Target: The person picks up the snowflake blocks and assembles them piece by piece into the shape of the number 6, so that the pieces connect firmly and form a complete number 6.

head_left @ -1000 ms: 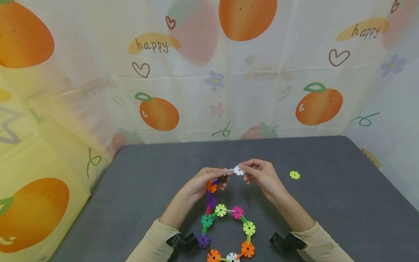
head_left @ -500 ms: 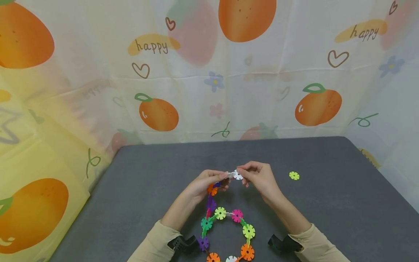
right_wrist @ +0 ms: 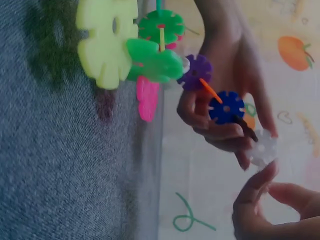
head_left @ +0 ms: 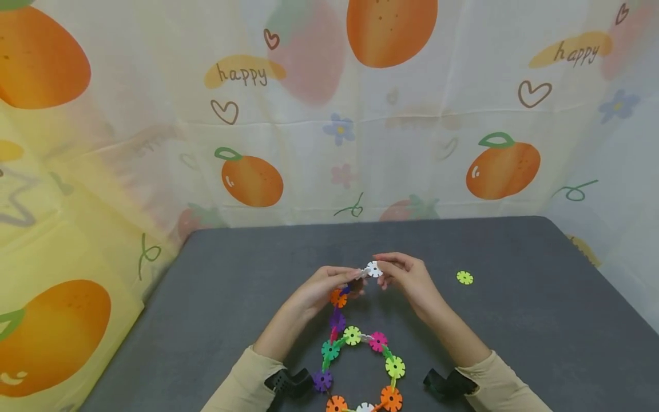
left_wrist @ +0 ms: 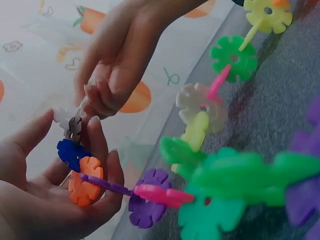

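Note:
In the head view the left hand (head_left: 329,283) pinches a whitish notched disc at the upper end of a chain of coloured plastic snowflake discs. The right hand (head_left: 409,277) pinches another white snowflake disc (head_left: 374,269) against it, edge to edge. Whether the slots are fully joined cannot be told. From the left hand hang a brown disc (left_wrist: 73,129), a blue disc (left_wrist: 72,153), an orange disc (left_wrist: 86,181) and a purple disc (left_wrist: 150,198). Lower down, the chain forms a ring with a teal disc (head_left: 330,349) and a pink disc (head_left: 378,341).
A single yellow-green disc (head_left: 465,277) lies on the grey table (head_left: 515,332), right of the right hand. The ring's near part, with an orange disc (head_left: 391,399), runs to the bottom edge of the head view. A fruit-print curtain (head_left: 309,160) stands behind the table.
The white disc in the right hand now sits closer to the left hand's fingertips, which have shifted slightly right. Both hands keep their hold, and the ring stays on the table.

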Demonstrator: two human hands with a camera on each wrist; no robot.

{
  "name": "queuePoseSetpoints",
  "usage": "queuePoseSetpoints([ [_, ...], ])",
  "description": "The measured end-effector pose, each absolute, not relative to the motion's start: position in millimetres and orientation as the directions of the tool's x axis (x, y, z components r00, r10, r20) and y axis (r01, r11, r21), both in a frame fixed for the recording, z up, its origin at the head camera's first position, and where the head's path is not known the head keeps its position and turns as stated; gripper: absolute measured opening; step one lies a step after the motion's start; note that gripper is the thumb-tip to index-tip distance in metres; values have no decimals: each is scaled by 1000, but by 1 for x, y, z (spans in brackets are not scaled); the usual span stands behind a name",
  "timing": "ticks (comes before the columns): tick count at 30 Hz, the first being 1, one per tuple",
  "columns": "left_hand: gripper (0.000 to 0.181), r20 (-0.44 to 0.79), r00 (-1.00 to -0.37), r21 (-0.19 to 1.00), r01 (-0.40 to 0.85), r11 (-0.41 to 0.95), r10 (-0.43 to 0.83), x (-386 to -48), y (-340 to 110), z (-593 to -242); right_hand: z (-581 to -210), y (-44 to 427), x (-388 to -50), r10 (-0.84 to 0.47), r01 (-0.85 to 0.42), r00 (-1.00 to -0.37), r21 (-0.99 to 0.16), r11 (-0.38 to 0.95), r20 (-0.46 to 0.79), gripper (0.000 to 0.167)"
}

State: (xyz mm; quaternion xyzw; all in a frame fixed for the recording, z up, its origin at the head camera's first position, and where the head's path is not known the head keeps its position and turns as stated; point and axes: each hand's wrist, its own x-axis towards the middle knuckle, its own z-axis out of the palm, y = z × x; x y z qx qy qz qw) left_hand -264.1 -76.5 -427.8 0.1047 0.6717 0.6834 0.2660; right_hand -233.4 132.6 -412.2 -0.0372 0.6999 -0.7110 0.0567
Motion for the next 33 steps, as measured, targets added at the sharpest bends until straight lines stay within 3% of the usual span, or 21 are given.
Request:
queuePoseSetpoints([
  [4,39,-231,-853,971,-230,59,468,-266,-76,-433,-415,136,-234,-140,121,-984,-992,-41,-114,38],
  [10,35,-205,-860,978,-165,127,468,-265,-72,-437,-419,132,-235,-96,63,-993,-997,43,-67,27],
  [17,37,-208,-839,976,-142,167,503,-264,-73,-436,-420,136,-238,-204,171,-964,-985,19,-172,33],
  [24,36,-258,-845,966,-221,134,469,-273,-87,-439,-416,157,-243,-35,18,-999,-999,44,-20,32],
  [29,38,-288,-834,956,-282,86,471,-277,-89,-440,-416,160,-245,-119,-28,-993,-997,77,19,37],
  [33,39,-297,-830,951,-299,72,472,-277,-87,-441,-420,156,-246,-162,4,-987,-1000,14,-6,38],
])
